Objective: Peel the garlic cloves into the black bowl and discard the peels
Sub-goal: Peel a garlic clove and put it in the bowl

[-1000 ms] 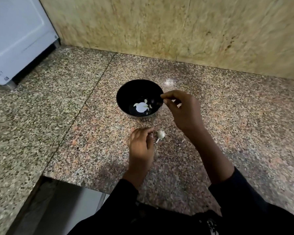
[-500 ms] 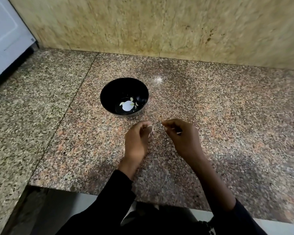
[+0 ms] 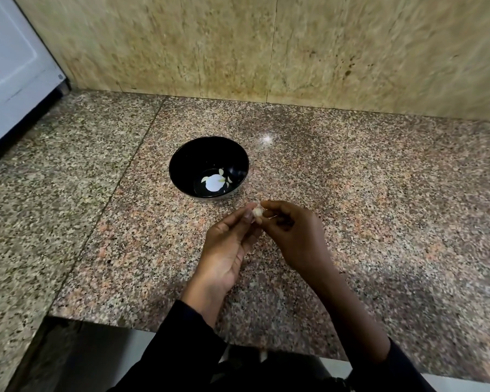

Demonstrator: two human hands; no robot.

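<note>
Garlic clove (image 3: 257, 212) (axis unclear) pinched between left hand (image 3: 227, 248) and right hand (image 3: 295, 232).

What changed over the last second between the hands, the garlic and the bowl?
The right hand left the black bowl rim and came back to the left hand; both now pinch the garlic clove together. The bowl's contents look unchanged.

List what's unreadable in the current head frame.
- Garlic clove: mostly covered by the left hand and right hand fingertips; peel state unclear.
- Black bowl contents: glare patch masks the pale pieces.
- White appliance: cropped by the left edge.
</note>
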